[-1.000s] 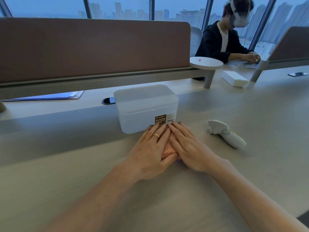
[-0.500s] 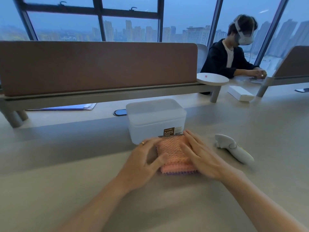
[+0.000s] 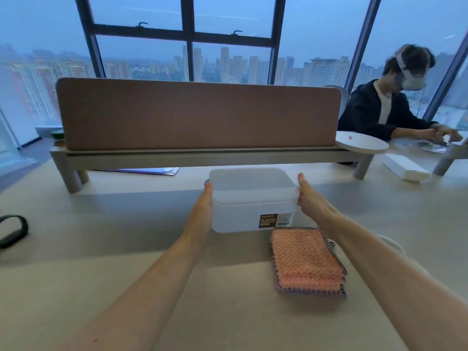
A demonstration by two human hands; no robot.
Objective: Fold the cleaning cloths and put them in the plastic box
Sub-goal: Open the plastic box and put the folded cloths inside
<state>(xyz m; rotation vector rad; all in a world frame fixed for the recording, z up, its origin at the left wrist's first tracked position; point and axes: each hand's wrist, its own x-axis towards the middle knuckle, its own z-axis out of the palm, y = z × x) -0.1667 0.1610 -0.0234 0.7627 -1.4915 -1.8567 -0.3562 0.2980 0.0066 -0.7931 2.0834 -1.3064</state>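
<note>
The folded cleaning cloths (image 3: 306,262) lie in a neat stack on the table (image 3: 76,287), just in front of the plastic box (image 3: 250,198) and toward its right corner, their far edge touching or nearly touching the box's front wall near the brown label (image 3: 268,220). The top cloth is peach-orange with a nubbly weave; a purple layer shows along the near edge and a dark mesh trim runs down the right side. The box is translucent white with rounded corners, and its lid appears to be still on. The left hand (image 3: 202,206) presses against the box's left side and the right hand (image 3: 310,198) against its right side, thumb up, so both hands are grasping the box between them. The likely next step is getting the lid off, and that is where trouble could come: if the lid sits tight, a sharp pull could jerk the light box backward or tip it, and its front edge could catch the stack and skew the folds. Sliding the box toward the person would push the cloths the same way. Whether the box rests flat or is slightly lifted cannot be told.
</note>
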